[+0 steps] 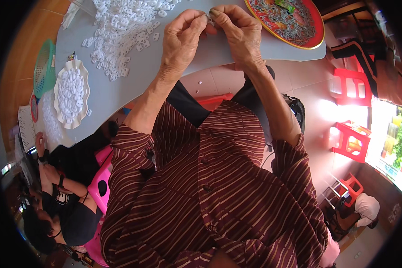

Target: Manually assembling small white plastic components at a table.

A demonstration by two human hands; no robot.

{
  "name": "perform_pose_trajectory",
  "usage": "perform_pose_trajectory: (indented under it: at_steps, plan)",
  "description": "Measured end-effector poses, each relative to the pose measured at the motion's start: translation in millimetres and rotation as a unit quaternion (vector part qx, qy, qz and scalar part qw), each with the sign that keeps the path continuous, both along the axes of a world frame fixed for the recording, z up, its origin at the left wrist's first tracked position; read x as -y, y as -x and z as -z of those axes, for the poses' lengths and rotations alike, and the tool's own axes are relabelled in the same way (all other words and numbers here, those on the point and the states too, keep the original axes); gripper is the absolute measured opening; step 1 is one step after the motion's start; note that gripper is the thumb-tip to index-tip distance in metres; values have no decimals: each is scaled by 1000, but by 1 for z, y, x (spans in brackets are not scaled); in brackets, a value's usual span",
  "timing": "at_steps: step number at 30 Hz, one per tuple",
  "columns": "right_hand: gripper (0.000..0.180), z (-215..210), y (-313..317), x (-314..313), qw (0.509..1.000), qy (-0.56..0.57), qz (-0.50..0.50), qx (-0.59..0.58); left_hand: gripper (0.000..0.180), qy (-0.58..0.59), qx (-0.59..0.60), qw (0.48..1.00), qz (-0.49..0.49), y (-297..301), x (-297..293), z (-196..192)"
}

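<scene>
From the head view: pinches a tiny, barely visible piece between nearly meeting fingertips of left hand and right hand, over the grey table. Too small and covered to tell direction or long axis. Leftward, heaped white plastic pieces; rightward, just beside right hand, a red plate. Bare tabletop between heap and left forearm; near edge under wrists.
</scene>
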State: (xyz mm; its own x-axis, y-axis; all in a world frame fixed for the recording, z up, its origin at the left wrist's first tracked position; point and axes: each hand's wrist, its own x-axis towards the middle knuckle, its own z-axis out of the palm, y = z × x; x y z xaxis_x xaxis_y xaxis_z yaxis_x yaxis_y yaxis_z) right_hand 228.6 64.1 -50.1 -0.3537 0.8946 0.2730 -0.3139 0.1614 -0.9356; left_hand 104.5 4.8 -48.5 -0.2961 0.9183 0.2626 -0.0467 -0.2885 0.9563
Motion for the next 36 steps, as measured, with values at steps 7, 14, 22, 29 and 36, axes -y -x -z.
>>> perform_pose_trajectory:
  at_steps: [7,14,22,29,36]
  plan:
    - [20,-8,-1,2,996,-43,18,81,16,23,2,997,79,10,3,0]
    - [24,-12,-4,1,997,4,-7,83,17,-10,-6,996,84,8,5,-2]
    - [20,-10,-10,-5,990,10,-120,74,12,0,82,994,75,5,7,-6]
    - [16,-1,-5,-2,995,-7,-47,87,17,33,95,992,73,13,4,3]
    - [21,-15,11,12,998,16,14,58,17,7,131,989,71,12,6,4]
